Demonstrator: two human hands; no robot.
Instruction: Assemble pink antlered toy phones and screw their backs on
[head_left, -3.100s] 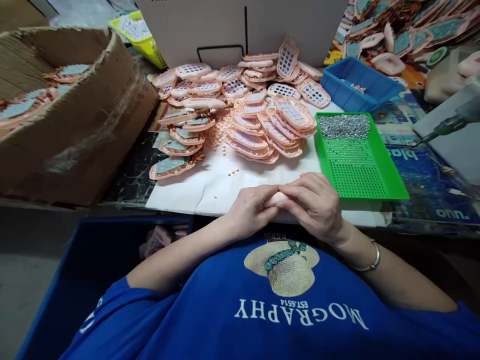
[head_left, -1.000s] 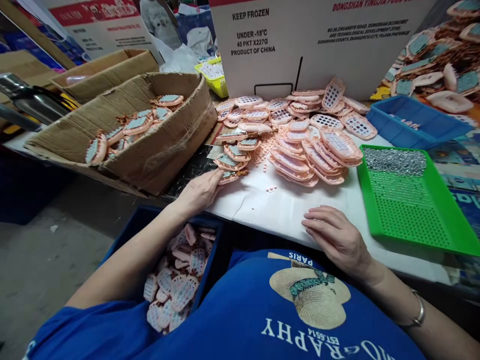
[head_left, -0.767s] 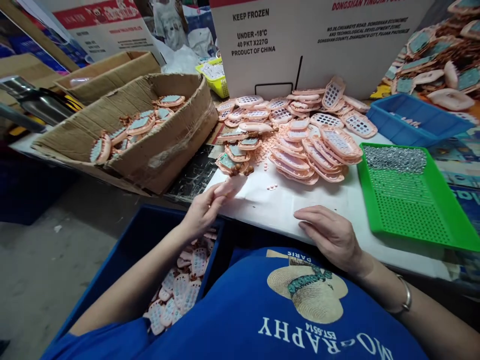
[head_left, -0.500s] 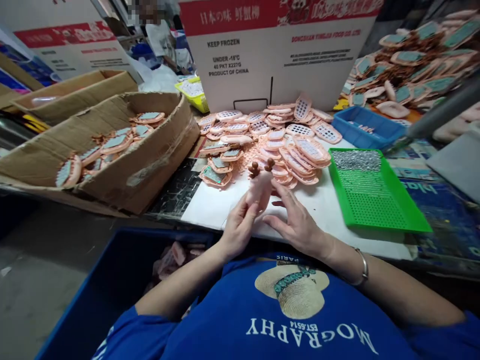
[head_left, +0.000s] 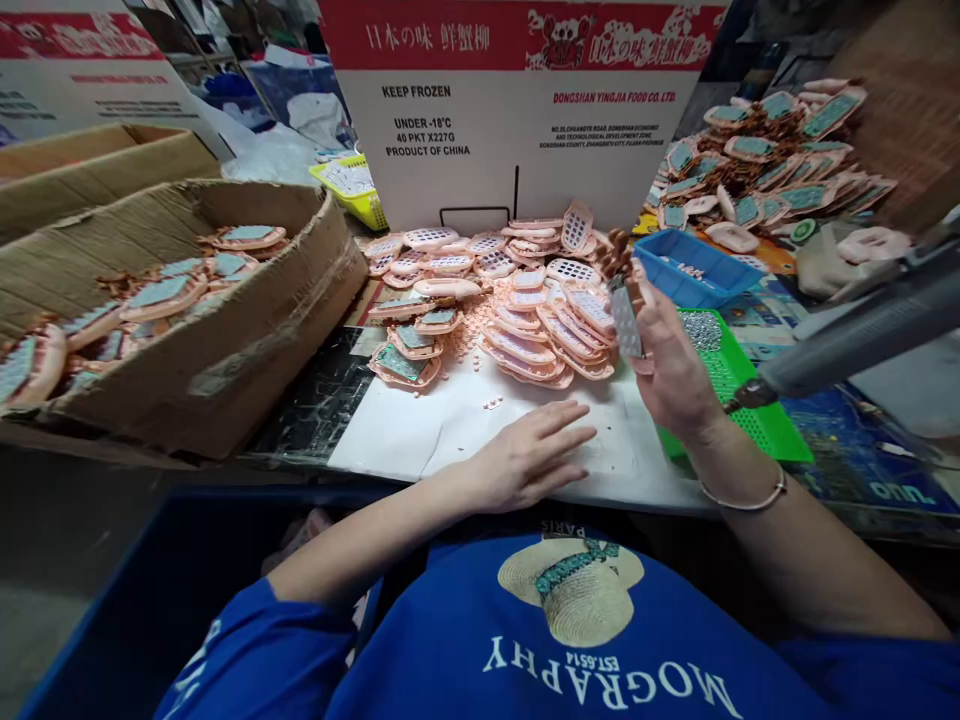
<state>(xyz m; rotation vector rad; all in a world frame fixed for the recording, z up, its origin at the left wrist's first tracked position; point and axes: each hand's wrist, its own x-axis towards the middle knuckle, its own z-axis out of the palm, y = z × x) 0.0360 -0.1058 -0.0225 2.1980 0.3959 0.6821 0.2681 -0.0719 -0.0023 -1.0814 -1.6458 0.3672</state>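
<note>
My right hand (head_left: pixel 670 362) is raised above the table and shut on a pink plastic piece (head_left: pixel 624 300) with brown knobs at its top and a grey panel on its face. It hovers between the pile of pink grid-patterned shells (head_left: pixel 540 320) and the green tray (head_left: pixel 772 430). My left hand (head_left: pixel 529 458) lies flat and open on the white sheet (head_left: pixel 405 440) near the table's front edge, holding nothing. A short stack of pieces with teal panels (head_left: pixel 409 350) sits to its upper left.
A torn cardboard box (head_left: pixel 225 360) with finished pieces stands at left. A blue bin (head_left: pixel 686 270) sits behind the green tray. A blue crate (head_left: pixel 150 600) is below the table edge. A hanging power screwdriver (head_left: pixel 847 340) reaches in from the right. A white carton (head_left: pixel 517 120) stands at the back.
My left hand took a piece from the stack at left and brought it to the middle. My right hand now holds it, lifted to the right; my left hand has dropped flat on the sheet.
</note>
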